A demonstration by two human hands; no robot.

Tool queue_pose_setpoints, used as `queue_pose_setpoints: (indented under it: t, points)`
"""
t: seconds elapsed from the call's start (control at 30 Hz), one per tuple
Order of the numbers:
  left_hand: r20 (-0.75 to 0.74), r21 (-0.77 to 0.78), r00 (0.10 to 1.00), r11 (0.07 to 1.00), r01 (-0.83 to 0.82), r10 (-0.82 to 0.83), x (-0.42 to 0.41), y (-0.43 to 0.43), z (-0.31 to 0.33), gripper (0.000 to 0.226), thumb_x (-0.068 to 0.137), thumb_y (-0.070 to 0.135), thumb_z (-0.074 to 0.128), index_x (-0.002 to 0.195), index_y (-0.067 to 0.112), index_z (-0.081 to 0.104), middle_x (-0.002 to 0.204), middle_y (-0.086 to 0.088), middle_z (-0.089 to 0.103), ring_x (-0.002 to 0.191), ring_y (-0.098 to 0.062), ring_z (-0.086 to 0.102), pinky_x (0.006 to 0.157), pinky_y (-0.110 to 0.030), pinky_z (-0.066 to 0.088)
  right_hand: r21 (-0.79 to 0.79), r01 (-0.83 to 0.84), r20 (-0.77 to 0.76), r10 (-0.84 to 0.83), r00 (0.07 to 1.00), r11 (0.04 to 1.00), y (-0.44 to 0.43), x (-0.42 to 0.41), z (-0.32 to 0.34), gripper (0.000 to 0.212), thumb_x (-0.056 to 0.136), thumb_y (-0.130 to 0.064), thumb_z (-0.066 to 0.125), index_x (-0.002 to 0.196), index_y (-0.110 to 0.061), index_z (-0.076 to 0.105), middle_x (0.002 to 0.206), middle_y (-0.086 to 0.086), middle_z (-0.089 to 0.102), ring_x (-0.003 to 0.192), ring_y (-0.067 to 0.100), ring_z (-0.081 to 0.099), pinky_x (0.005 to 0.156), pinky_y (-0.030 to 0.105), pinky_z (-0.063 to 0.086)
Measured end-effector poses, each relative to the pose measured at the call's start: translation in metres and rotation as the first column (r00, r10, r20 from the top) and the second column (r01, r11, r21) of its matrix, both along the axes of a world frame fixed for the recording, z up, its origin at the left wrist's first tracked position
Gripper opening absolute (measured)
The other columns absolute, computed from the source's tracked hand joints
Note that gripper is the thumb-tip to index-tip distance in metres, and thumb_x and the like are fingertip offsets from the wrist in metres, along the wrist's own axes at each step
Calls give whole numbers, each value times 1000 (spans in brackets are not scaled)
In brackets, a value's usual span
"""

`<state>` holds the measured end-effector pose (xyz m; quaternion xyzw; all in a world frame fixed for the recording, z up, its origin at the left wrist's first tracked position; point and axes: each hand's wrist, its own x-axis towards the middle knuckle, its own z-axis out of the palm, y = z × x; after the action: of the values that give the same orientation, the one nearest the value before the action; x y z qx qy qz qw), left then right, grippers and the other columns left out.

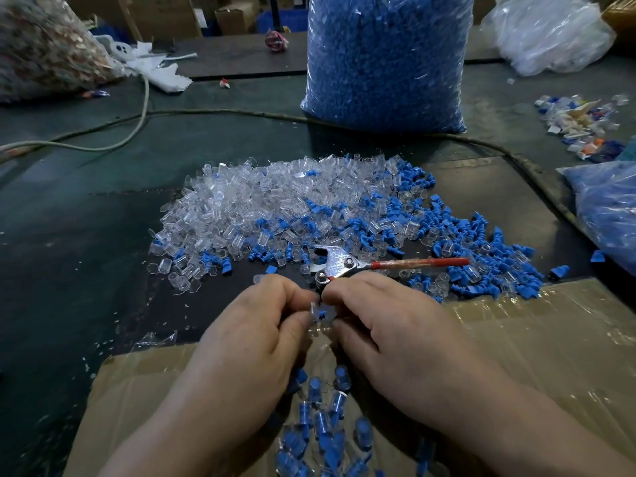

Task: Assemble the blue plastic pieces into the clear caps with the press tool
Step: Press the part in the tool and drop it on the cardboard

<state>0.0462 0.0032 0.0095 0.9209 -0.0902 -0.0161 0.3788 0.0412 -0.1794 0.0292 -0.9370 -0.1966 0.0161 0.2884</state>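
Press tool runs left to right, red handle pointing right.

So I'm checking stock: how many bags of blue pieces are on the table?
2. One tall bag stands upright behind the loose pile; a second bag lies at the right edge, partly cut off. More may sit outside the view.

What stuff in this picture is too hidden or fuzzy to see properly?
Head view:
- clear cap: the left hand and right hand pinch it, covering most of it.
- press tool: near end hidden behind the right hand.
- assembled pieces: blurred, cut by the bottom edge.
- blue bag: top cut by the upper edge.
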Motion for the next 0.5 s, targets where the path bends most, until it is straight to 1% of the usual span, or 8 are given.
queue_pose_setpoints:
  t: [0.1, 0.2, 0.27, 0.37, 0.47, 0.5]
  points:
    - [-15, -22, 999, 999, 37, -37, 0, -1, 0, 9, 89, 43, 52, 94, 51, 52, 91, 30, 63, 84, 5, 58, 60, -20, 40, -25, 1, 26, 0, 1000, 1000, 1, 0, -2, 16, 95, -38, 49, 110, -39, 47, 106, -20, 48, 95, 2, 45, 82, 28, 45]
    - [-5, -73, 999, 996, 44, -45, -2, 2, 0, 8, 89, 42, 54, 93, 49, 52, 81, 17, 67, 72, -4, 60, 55, -24, 45, -48, -20, 45, 22, 999, 999, 2, 0, -2, 19, 93, -34, 53, 111, -38, 47, 109, -19, 49, 98, 5, 46, 84, 31, 46]
    - [7, -102, 999, 993, 51, -51, -3, 3, 0, 7, 87, 44, 54, 92, 48, 53, 74, 11, 67, 64, -7, 59, 59, -28, 49, -49, -34, 38, 36, 999, 998, 2, 0, -2, 23, 92, -33, 56, 111, -39, 44, 109, -20, 50, 100, 5, 45, 86, 31, 45]
    - [26, -133, 997, 988, 75, -72, -3, 3, -1, 6, 86, 43, 56, 92, 45, 55, 71, 12, 67, 60, -5, 58, 58, -24, 48, -61, -57, 13, 58, 998, 997, 2, 1, -1, 28, 91, -33, 57, 112, -42, 41, 106, -21, 50, 99, 5, 43, 85, 30, 42]
    - [17, -199, 998, 978, 58, -56, -3, 3, -3, 5, 92, 39, 62, 93, 42, 59, 67, 9, 66, 53, -2, 55, 52, -30, 48, -91, -72, 10, 73, 997, 993, 2, 1, 0, 26, 92, -34, 57, 112, -40, 42, 105, -19, 51, 99, 7, 42, 85, 29, 42]
    - [17, -225, 999, 974, 30, -27, -3, 2, -4, 4, 90, 40, 62, 93, 42, 60, 68, 9, 68, 56, -4, 59, 53, -33, 51, -87, -71, 5, 71, 997, 994, 1, 1, 0, 25, 92, -34, 57, 111, -40, 41, 104, -19, 51, 98, 6, 42, 84, 28, 41]
